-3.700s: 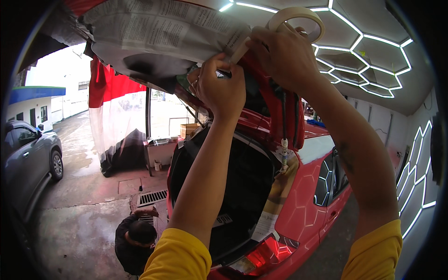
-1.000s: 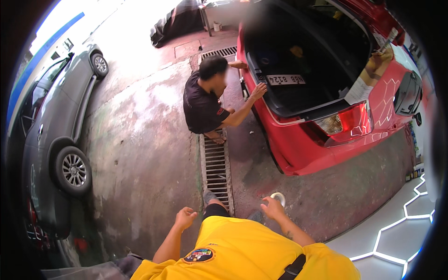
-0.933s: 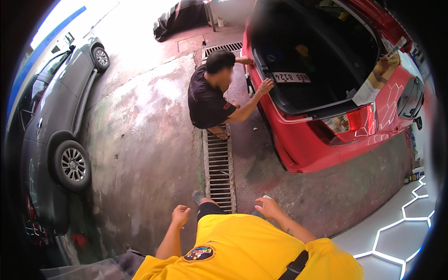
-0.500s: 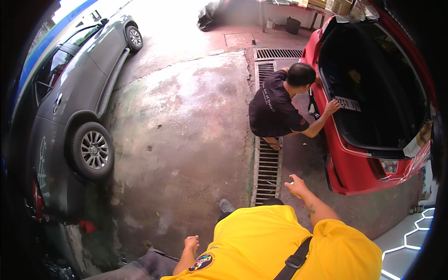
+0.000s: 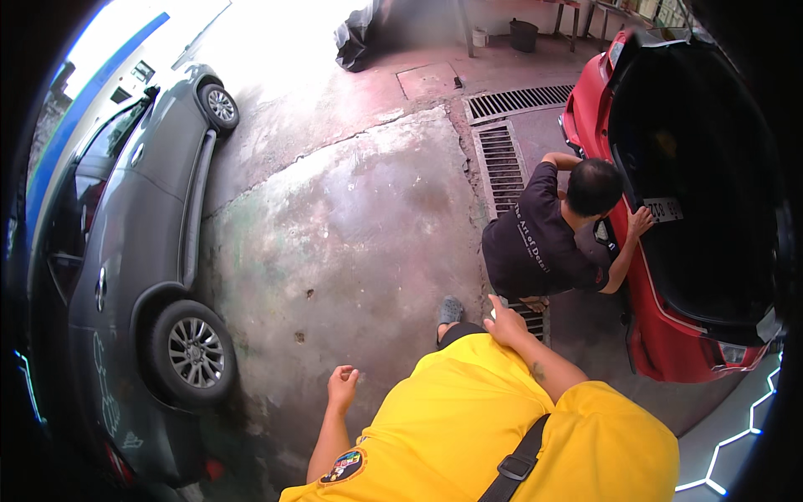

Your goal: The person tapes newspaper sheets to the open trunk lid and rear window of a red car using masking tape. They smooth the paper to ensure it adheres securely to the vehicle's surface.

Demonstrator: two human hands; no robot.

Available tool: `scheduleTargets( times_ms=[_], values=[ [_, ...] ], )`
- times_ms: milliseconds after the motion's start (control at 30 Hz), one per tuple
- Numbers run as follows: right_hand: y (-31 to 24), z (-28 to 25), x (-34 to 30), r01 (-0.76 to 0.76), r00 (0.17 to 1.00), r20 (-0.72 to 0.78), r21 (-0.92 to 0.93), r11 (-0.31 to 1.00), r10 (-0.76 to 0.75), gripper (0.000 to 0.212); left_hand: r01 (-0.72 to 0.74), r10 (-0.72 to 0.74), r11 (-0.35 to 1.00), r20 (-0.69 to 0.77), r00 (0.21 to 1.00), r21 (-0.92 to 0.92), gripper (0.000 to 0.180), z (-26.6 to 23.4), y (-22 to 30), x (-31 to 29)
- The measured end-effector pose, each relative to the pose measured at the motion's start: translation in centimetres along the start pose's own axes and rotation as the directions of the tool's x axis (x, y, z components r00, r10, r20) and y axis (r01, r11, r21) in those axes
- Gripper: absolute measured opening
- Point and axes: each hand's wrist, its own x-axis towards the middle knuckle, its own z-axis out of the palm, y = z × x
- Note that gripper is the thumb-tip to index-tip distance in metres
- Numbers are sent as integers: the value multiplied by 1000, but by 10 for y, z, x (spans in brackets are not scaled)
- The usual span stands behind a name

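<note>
My left hand (image 5: 342, 387) hangs over the concrete floor by my yellow shirt (image 5: 468, 393). Its fingers are loosely bent and apart, with nothing in them. At the end of my bent forearm, my right hand (image 5: 507, 324) is just behind a crouching person (image 5: 548, 238). Some of its fingers are hard to make out, but I see nothing held. Beneath it lies the floor drain grate (image 5: 504, 167). That person, in a dark shirt, rests a hand on the rear edge of the red car (image 5: 637, 289), beside its open trunk (image 5: 694, 251).
On the left stands a grey car (image 5: 138, 234) with its rear wheel (image 5: 196, 353) towards me. A black-covered object (image 5: 357, 38) and a dark bucket (image 5: 524, 35) are at the back. Glowing light strips (image 5: 711, 468) show at the lower right.
My view has shifted, and I am closer to the crouching person. My right hand has drawn in towards my body. My left hand has come further out in front of my shirt.
</note>
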Motion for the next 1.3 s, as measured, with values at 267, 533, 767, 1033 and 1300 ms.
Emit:
scheduleTargets(
  times_ms=[267,533,767,1033,1300],
  values=[
    [-146,-146,178,410,904,-158,68,909,-396,65,238,-234,963,40,971,-124,29,-49,75,191],
    [-200,-270,368,133,965,-248,170,976,-89,69,152,-305,885,302,903,439,28,-20,160,435],
    [-178,-332,460,-182,914,-274,387,904,301,69,51,-130,919,177,976,391,27,-35,500,720],
    [-100,-388,580,-194,807,-398,519,832,437,40,-550,554,785,72,829,286,25,104,942,949],
    [-56,-640,721,-151,800,-341,681,716,493,33,-538,220,742,612,759,400,34,291,1039,940]
  ],
)
